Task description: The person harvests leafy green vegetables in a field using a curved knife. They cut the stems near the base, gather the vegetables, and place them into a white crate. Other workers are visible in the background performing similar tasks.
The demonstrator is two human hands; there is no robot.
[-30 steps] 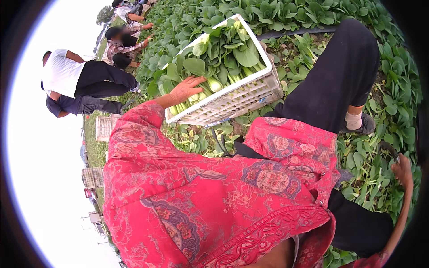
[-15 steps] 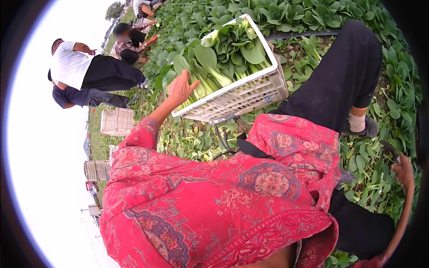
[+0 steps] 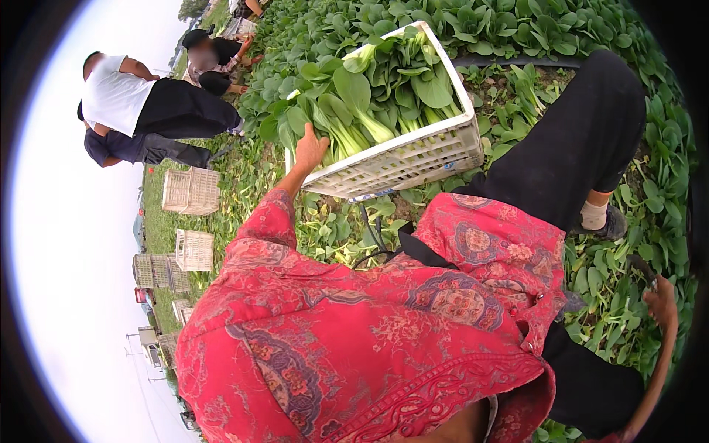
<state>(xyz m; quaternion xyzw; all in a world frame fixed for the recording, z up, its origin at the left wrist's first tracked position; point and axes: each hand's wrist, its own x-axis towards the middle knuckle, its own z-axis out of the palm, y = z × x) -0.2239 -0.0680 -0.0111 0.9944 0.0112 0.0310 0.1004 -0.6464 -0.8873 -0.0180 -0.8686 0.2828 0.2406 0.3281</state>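
A white plastic crate (image 3: 402,144) full of bok choy (image 3: 369,122) stands tilted in front of me, with green leaves toward the far side and pale stalks toward me. My left hand (image 3: 312,149) rests against the stalks at the crate's left end. Its visible fingers are apart, and the others are hidden by the hand and the vegetables. At the far right, low beside the crop, my right hand (image 3: 662,301) is closed around a small hand tool with a dark, blade-like end (image 3: 641,267). Its exact kind is hard to make out.
Growing bok choy (image 3: 509,29) lines the far side and right. Cut leaves (image 3: 336,229) litter the ground by my black-trousered knee (image 3: 576,133). More crates (image 3: 190,190) stand at left. One person stands in a white shirt (image 3: 118,92), another behind; someone crouches (image 3: 210,59) farther off.
The view has shifted slightly. My left hand stays at the crate's left end, its fingers less widely spread. My right hand sits a little lower in the picture, still holding the tool.
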